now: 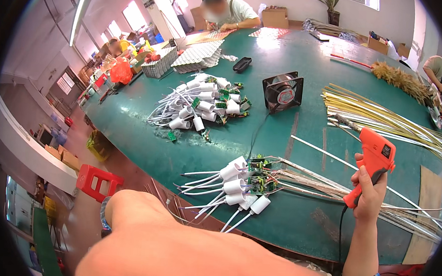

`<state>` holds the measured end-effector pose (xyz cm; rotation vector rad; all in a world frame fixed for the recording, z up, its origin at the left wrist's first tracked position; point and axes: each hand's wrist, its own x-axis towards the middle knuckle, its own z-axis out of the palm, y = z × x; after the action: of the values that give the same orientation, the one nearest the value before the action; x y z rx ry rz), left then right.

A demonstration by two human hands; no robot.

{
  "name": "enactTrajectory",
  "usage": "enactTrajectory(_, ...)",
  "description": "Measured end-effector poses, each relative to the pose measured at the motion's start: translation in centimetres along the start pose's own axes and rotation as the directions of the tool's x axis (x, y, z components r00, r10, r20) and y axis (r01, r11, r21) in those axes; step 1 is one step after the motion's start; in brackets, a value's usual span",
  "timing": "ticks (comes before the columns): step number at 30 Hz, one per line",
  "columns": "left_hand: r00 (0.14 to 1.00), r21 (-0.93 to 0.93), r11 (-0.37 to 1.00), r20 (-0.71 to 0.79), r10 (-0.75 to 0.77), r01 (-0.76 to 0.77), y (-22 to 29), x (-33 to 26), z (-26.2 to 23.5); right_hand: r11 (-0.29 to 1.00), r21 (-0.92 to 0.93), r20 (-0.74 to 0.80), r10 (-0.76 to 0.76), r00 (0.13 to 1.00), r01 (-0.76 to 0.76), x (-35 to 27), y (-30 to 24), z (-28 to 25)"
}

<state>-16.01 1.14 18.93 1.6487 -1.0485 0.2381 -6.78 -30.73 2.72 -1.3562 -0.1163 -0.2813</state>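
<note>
My right hand [368, 190] is wrapped round the handle of an orange-red glue gun [377, 147]; its dirty nozzle points left above the green table and a dark cord hangs from the handle. Very close to the camera, my left hand and forearm [194, 247] fill the lower middle; the fingers are hidden. Between the hands lies a row of white plastic cylinders [235, 185] with white cables toward the near edge. Green circuit boards [261, 183] sit at their far ends, with long thin strips [319, 186] running right beneath the glue gun.
Farther back on the green table [189, 154] lie a heap of white cylinders with boards [203, 99], a black fan [283, 92], a bundle of yellow and white strips [384, 115] and a black tray [242, 65]. A co-worker [231, 14] sits across. A red stool [98, 182] stands left.
</note>
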Motion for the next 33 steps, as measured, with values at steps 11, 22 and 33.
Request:
enactTrajectory(11, 0.493, 0.421, 0.275, -0.601, -0.629, 0.864, -18.6, -10.0, -10.0, 0.998, 0.054, 0.023, 0.032, 0.999, -0.033, 0.2, 0.0, -0.1)
enactTrajectory(22, 0.417, 0.541, -0.165, -0.779, -0.468, 0.825, -23.7, -13.6, -9.1, 0.996, 0.050, 0.004, 0.072, 0.997, -0.072, 0.0, -0.1, -0.4)
enactTrajectory(33, 0.935, 0.905, 0.234, -0.345, -0.087, 0.355, -11.8, -3.4, -3.6, 0.914, 0.312, 0.220, 0.195, 0.956, -0.259, -0.8, -0.4, 0.1)
